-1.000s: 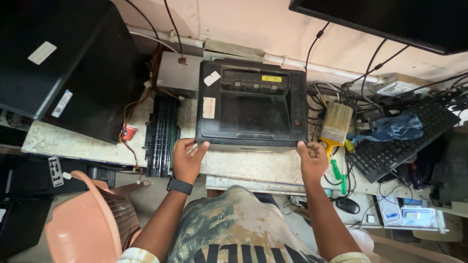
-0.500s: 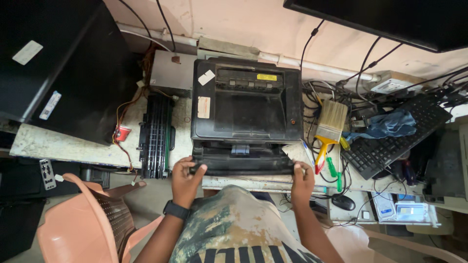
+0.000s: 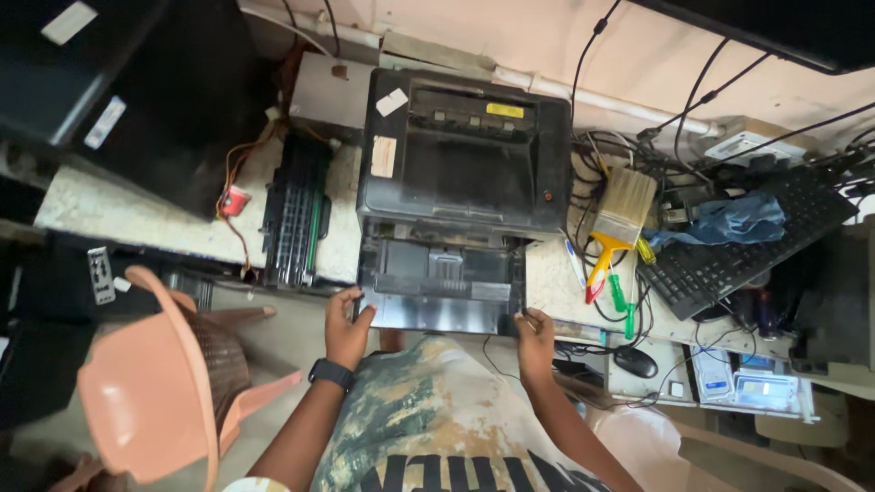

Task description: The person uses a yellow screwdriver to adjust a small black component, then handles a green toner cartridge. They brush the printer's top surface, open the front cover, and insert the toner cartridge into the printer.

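Black printer (image 3: 465,155) sits on the counter (image 3: 100,205), its paper tray (image 3: 442,287) pulled near; left hand (image 3: 346,328) and right hand (image 3: 535,335) clamp its corners. Toner cartridge (image 3: 296,214) lies left, paintbrush (image 3: 618,214) right.

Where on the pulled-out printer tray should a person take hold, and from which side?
Grip the tray at its two front corners, coming from the front edge of the bench. It is wide, flat and sticks out level from the printer, so a hand at each end probably keeps it from tilting. The left hand and right hand sit at just those corners.
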